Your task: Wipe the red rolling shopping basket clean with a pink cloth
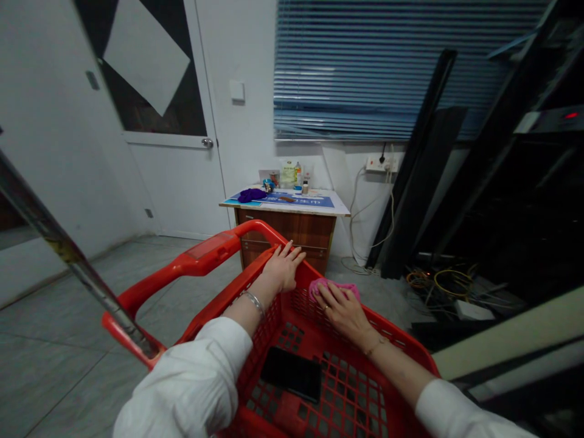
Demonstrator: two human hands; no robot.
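A red plastic shopping basket (401,340) with a mesh floor and a raised red handle (205,255) fills the lower middle of the head view. My left hand (283,266) rests on the basket's far left rim, fingers stretched out and apart. My right hand (343,307) lies flat inside the far wall, pressing a pink cloth (349,287) against it. A black phone (292,373) lies flat on the basket floor between my forearms.
A small wooden cabinet (292,228) stands ahead by the wall, with a purple cloth (250,194), bottles and a blue mat on top. White door at left. Dark panels, cables (438,283) and a black rack crowd the right. A metal pole (68,255) crosses the left.
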